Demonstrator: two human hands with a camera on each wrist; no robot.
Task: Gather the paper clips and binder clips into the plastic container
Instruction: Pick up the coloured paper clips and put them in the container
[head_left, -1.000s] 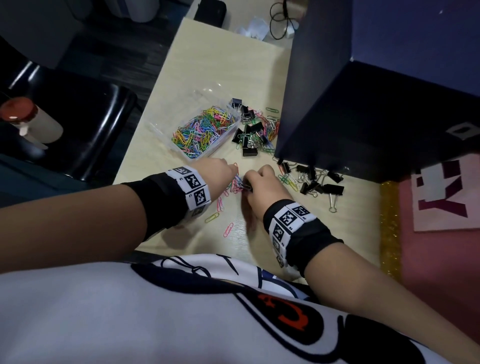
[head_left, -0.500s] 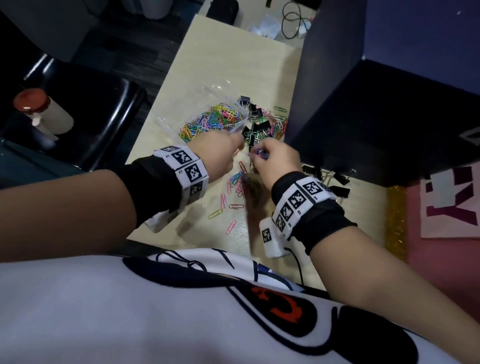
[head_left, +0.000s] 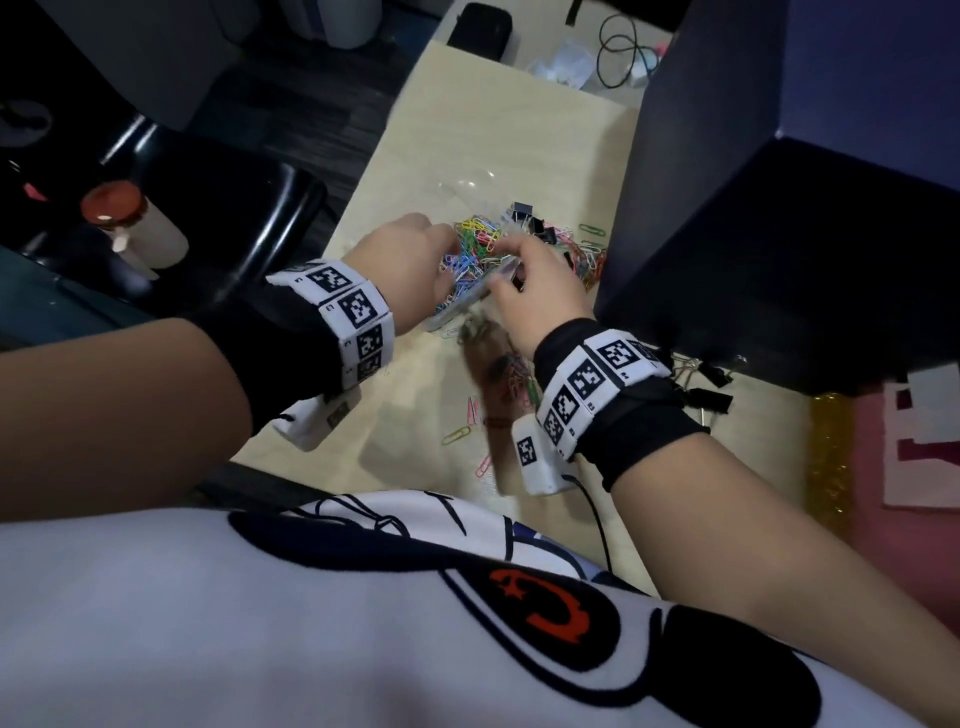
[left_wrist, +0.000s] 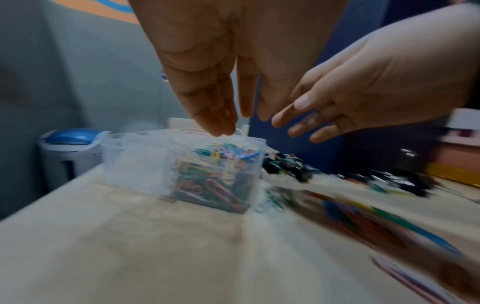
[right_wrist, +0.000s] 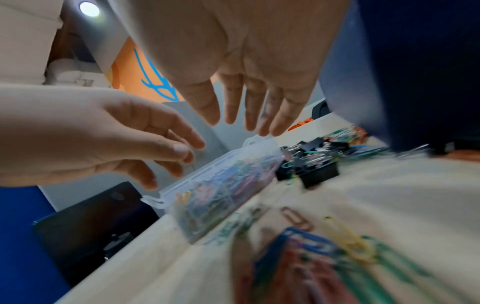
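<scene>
- Head view: left hand (head_left: 410, 270) and right hand (head_left: 535, 296) meet above the plastic container (head_left: 467, 306), which stands on the pale wood table (head_left: 493, 135); the backs of the hands hide the fingers here.
- L-wrist view: left fingers (left_wrist: 218, 115) hang straight and loose over the container (left_wrist: 145, 160), tips close to its rim, nothing gripped. Right hand (left_wrist: 376, 92) comes in from the side, fingers spread, also holding nothing.
- R-wrist view: right fingers (right_wrist: 259, 107) are extended, tips close to the container's far rim (right_wrist: 259, 144); contact cannot be told, blurred. Left hand (right_wrist: 103, 139) is relaxed, empty.
- Paper clips (left_wrist: 221, 164), mixed colours, fill part of the container. Loose clips (right_wrist: 324, 246) lie on the table nearer the person; only the wrist views show them large, though smeared.
- Binder clips (right_wrist: 311, 166), black, sit in a heap just beside the container, w/ more (head_left: 706, 395) at the foot of a dark blue box (head_left: 779, 234).
- Room: black chair (head_left: 223, 208) left of the table, white bottle w/ red cap (head_left: 135, 223) on it; a bin w/ blue lid (left_wrist: 72, 148) shows only in the L-wrist view; cable (head_left: 618, 52) at the table's far end.
</scene>
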